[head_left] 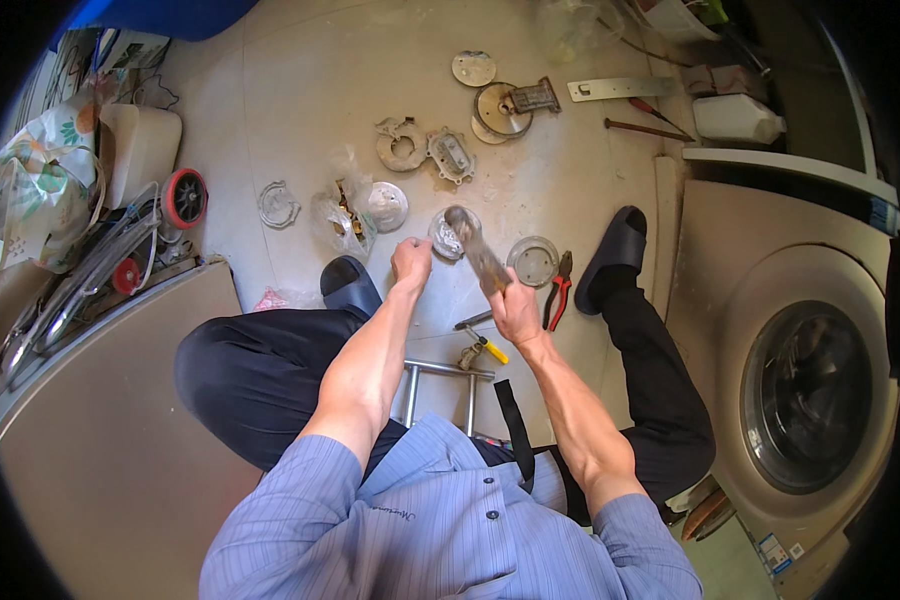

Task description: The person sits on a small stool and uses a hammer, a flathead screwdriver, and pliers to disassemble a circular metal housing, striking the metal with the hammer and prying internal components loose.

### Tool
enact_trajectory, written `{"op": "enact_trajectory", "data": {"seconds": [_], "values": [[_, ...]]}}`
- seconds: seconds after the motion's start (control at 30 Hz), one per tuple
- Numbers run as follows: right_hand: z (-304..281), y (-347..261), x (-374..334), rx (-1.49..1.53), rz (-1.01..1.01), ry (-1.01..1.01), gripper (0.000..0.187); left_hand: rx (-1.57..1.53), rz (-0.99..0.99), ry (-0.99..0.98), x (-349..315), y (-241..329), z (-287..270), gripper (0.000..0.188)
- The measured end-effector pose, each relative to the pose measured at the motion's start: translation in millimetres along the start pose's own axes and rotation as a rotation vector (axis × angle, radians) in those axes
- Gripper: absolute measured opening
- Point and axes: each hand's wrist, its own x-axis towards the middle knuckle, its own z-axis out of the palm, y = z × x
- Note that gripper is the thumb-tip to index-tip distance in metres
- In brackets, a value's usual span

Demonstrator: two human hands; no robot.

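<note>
My right hand (pixel 515 312) is wrapped round the handle of a hammer (pixel 482 262), which is smeared by motion. Its head is over a small round silvery metal part (pixel 442 236) on the floor between my feet. Beside that part my left hand (pixel 411 262) is closed; whatever its fingers hold, if anything, is hidden. Just right of the hammer lie a round grey metal cover (pixel 533 261) and red-handled pliers (pixel 560 296). Closer to me is a yellow-handled tool (pixel 491 347). A pale disc (pixel 387 206) and a clear plastic bag of brass-coloured pieces (pixel 346 222) lie to the left.
Farther out lie a ring-shaped casting (pixel 401 145), a metal housing (pixel 451 156) and a large disc (pixel 503 110). A washing machine (pixel 800 380) stands at right, a folded trolley with a red wheel (pixel 184 198) at left. A metal stool frame (pixel 440 371) is beneath me.
</note>
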Motion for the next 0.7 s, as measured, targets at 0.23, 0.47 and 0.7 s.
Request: {"op": "enact_trajectory", "data": {"seconds": [0.23, 0.47, 0.7], "values": [[12.2, 16.3, 12.7, -0.254, 0.364, -0.256, 0.05, 0.04, -0.09, -0.017, 13.0, -7.0, 2.9, 0.034], [2.0, 7.7, -0.1, -0.02, 0.238, -0.057, 0.037, 0.082, 0.042, 0.033, 17.1, -12.4, 11.4, 0.021], [7.6, 16.3, 6.7, -0.256, 0.377, -0.229, 0.049, 0.073, 0.011, 0.059, 22.8, 5.9, 13.3, 0.022]]}}
